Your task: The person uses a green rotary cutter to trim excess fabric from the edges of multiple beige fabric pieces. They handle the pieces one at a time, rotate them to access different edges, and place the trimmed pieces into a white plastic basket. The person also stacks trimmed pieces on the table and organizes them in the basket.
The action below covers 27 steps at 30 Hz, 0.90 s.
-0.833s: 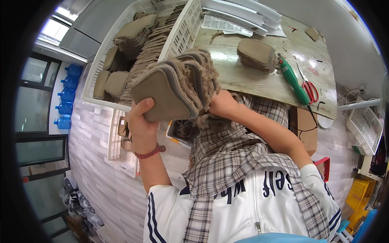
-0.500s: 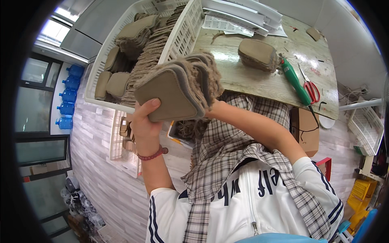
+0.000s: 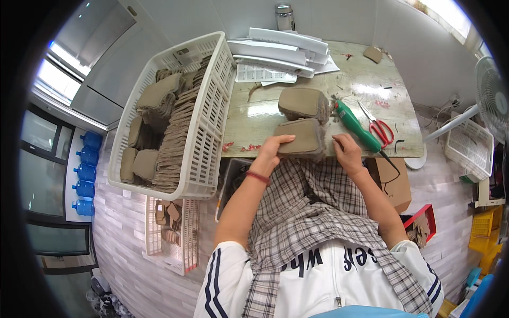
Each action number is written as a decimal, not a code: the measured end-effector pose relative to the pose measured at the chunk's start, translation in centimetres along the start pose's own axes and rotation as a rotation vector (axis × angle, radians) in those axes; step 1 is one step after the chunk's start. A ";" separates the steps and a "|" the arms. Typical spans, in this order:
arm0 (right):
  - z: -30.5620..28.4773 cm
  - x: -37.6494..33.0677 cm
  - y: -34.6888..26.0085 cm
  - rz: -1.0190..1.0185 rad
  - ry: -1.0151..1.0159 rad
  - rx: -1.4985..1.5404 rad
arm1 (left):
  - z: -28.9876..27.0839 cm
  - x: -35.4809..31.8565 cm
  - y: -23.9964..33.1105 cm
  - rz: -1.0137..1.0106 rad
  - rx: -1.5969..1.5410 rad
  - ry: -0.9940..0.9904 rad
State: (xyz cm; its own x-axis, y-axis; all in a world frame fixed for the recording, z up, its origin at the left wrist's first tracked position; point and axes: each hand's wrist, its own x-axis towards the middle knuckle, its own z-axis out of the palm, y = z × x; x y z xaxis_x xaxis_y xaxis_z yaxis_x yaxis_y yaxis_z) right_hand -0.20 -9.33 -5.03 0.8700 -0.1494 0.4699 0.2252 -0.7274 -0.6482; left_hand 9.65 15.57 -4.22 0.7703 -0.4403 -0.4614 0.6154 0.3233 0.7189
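Observation:
A stack of tan fuzzy-edged fabric pads lies at the table's near edge. My left hand is closed on its left end, thumb on top and the other fingers partly hidden. Just off the stack's right side, my right hand has its fingers curled together; whether anything is pinched in them is too small to tell. Directly behind sits a second stack of similar pads. To the right lie a green corded hand tool and red-handled scissors.
A white plastic crate full of pads stands at the left. Papers, a jar and a single tan piece are at the back. Below are a cardboard box and a lower crate. A fan stands right.
The stack, held over the crate's edge by my left hand, has moved right and down onto the table. My right hand has come out from behind it to its right side.

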 end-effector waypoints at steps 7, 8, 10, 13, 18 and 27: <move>1.9 0.5 2.4 -0.058 0.132 -0.134 | 5.6 5.8 -1.2 0.143 -0.017 0.081; 2.0 0.5 2.3 -0.023 0.109 -0.095 | 5.8 6.0 -1.4 0.205 0.008 0.097; 2.5 0.4 2.1 -0.013 0.118 -0.077 | 5.4 6.4 -1.7 0.328 0.273 0.272; 2.5 0.0 2.6 0.015 0.125 -0.057 | 6.2 3.2 -1.1 0.510 0.797 0.687; 2.3 -0.3 3.8 -0.044 0.140 -0.103 | 4.3 -12.8 5.8 0.572 0.697 0.048; 2.4 -0.1 3.8 -0.087 0.133 -0.170 | -11.3 -28.8 23.5 0.996 0.700 0.732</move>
State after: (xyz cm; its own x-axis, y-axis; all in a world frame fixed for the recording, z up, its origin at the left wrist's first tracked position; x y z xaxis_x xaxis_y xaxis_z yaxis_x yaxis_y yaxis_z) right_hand 1.58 -10.50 -8.99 0.7824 -0.1599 0.6018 0.2102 -0.8419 -0.4970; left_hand 3.80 45.32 20.10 0.8701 0.3175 0.3769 -0.2692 -0.3342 0.9032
